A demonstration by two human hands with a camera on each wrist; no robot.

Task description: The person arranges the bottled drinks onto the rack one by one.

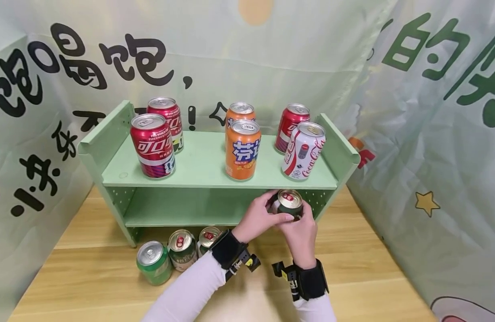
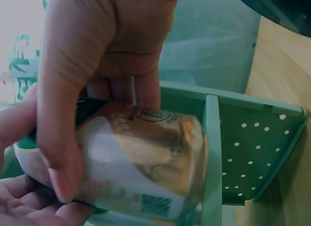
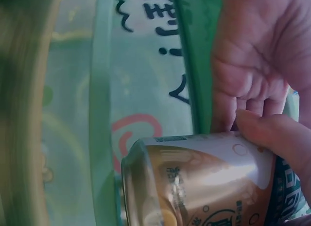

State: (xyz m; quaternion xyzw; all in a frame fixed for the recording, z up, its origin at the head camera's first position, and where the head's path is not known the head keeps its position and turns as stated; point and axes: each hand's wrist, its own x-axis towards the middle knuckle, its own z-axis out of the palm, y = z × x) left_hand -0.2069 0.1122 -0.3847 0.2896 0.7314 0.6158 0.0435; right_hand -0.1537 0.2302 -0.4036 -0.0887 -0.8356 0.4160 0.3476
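Both hands hold one dark green and gold drink can (image 1: 289,199) in front of the right end of the lower shelf (image 1: 183,208). My left hand (image 1: 258,219) grips it from the left, thumb across the near side. My right hand (image 1: 301,232) holds the right side and lower part. In the left wrist view the gold lower body of the can (image 2: 155,163) shows beside a green shelf edge. The right wrist view shows the thumb pressing the can (image 3: 209,177) near its dark green end.
On the upper shelf (image 1: 203,156) stand red cola cans (image 1: 152,145), orange soda cans (image 1: 243,152) and a white cola can (image 1: 304,152). A green can (image 1: 154,263) and two dark green cans (image 1: 182,250) stand on the wooden table, front left. Printed cloth surrounds the table.
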